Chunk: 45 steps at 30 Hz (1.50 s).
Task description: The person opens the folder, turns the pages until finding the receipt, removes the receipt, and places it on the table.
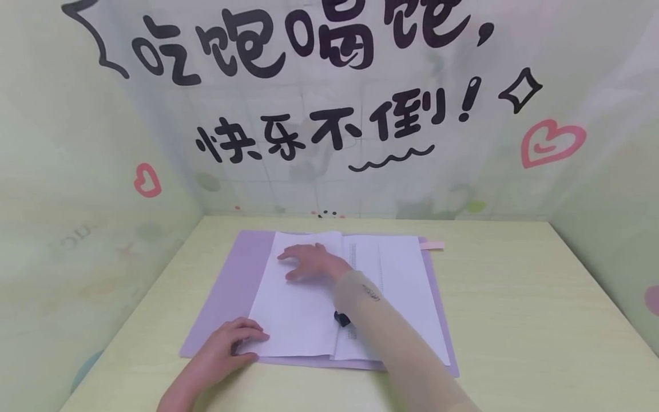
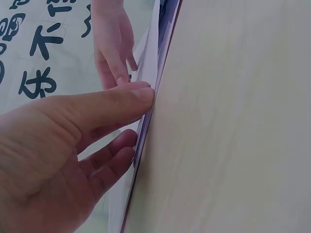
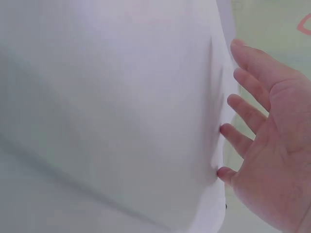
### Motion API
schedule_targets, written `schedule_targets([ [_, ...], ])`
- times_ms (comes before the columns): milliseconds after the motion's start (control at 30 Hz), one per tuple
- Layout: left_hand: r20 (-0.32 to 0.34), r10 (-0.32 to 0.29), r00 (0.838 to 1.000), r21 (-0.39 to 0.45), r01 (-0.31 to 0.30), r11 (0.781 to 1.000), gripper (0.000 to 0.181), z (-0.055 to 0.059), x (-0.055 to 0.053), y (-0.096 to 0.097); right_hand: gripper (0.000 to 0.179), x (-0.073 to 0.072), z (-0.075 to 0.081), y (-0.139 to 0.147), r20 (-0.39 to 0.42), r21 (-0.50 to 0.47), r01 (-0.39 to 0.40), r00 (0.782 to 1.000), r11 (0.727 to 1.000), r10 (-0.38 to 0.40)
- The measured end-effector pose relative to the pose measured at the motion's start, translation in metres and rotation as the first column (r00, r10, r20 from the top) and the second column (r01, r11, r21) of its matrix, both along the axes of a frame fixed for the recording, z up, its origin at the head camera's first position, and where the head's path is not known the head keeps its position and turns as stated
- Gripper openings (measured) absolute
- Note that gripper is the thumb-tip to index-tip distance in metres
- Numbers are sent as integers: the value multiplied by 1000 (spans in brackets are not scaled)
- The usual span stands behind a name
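A lilac folder (image 1: 226,292) lies open on the table with white printed sheets (image 1: 399,286) inside. The left-hand page (image 1: 293,315) is blank on its visible side. My left hand (image 1: 226,346) rests at that page's lower left corner, fingers on the paper and thumb by the bottom edge. In the left wrist view, the left hand (image 2: 73,126) touches the edge of the paper and folder. My right hand (image 1: 309,260) reaches across to the upper part of the same page. Its fingers are spread, and in the right wrist view some fingertips (image 3: 224,173) touch the paper.
A small black object (image 1: 341,319), perhaps a clip, shows near the fold, partly behind the right sleeve (image 1: 396,337). A pink tab (image 1: 432,245) sticks out at the folder's upper right. Printed sheeting (image 1: 288,189) walls the table's back and sides.
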<state>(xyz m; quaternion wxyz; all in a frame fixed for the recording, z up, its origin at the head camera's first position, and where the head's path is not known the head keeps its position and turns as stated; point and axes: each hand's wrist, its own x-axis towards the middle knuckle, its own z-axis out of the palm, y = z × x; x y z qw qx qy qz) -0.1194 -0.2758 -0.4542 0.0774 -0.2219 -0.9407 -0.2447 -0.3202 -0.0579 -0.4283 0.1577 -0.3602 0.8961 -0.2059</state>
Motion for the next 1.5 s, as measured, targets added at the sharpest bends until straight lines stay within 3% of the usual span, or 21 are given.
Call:
schedule_targets([
  [167, 12, 4, 1000, -12, -4, 1000, 33, 1, 0, 1, 51, -3, 7, 18, 35, -113, 58, 998, 992, -55],
  [333, -22, -11, 1000, -27, 10, 1000, 33, 1, 1, 2, 49, -5, 16, 48, 77, -250, 158, 987, 955, -143],
  [667, -12, -19, 1000, -25, 19, 1000, 34, 3, 1, 1, 49, -12, 26, 114, 53, -345, 307, 950, 887, -308],
  [833, -34, -38, 999, -17, 37, 999, 34, 2, 1, 1, 51, -14, 23, 143, 82, -372, 386, 920, 844, -384],
  [1067, -50, -53, 997, -7, 53, 999, 35, -1, 0, 1, 48, -19, 5, 188, 99, -390, 478, 872, 787, -480],
  [1333, -48, -66, 997, 11, 67, 998, 35, -2, 0, 1, 51, -17, -14, 228, 95, -372, 513, 850, 774, -518],
  [1500, -31, -61, 998, 17, 61, 998, 35, 1, 0, 1, 56, -13, -18, 244, -17, -286, 475, 866, 833, -500],
])
